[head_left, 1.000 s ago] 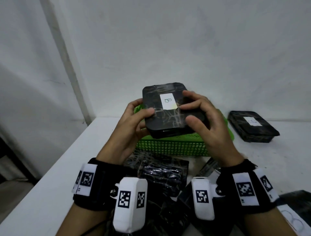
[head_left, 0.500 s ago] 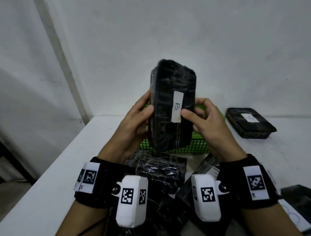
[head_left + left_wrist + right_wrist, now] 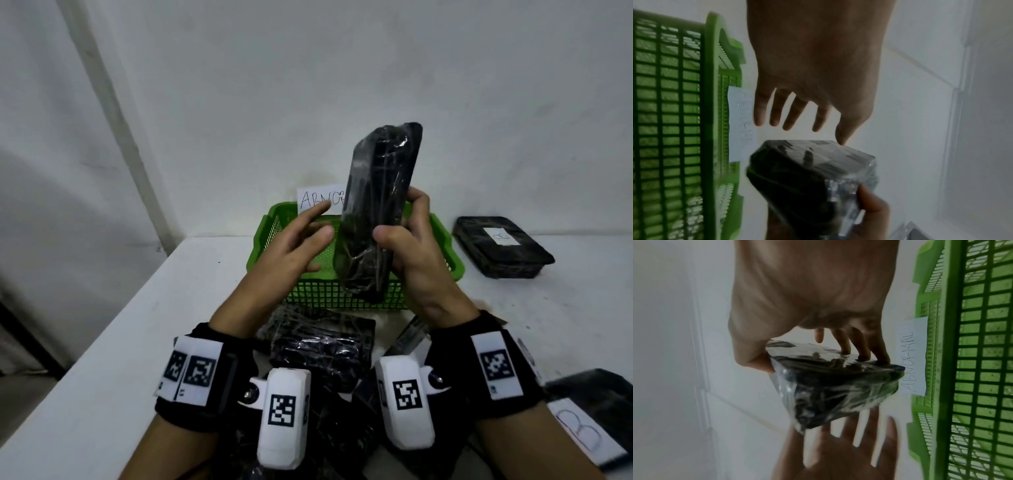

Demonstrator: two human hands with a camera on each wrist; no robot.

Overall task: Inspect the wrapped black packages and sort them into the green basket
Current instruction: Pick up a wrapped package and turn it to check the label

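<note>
My right hand [image 3: 402, 233] grips a black package wrapped in clear film [image 3: 375, 209], held upright on its edge above the green basket [image 3: 342, 294]. Thumb and fingers clamp its lower half. The same package [image 3: 830, 386] fills the right wrist view, and in the left wrist view the package [image 3: 807, 175] sits below my fingers. My left hand [image 3: 308, 236] hovers just left of it with straight, spread fingers, holding nothing. A paper sign reading ABNORMAL [image 3: 320, 198] stands at the basket's far rim.
Another wrapped black package with a white label [image 3: 500, 246] lies on the white table right of the basket. Several more wrapped packages [image 3: 318, 346] are piled near my wrists, one labelled at the lower right [image 3: 589, 411]. A white wall stands behind.
The package has turned from flat to upright on its edge, its label now out of sight. My left hand has let go and opened; the right hand alone holds it.
</note>
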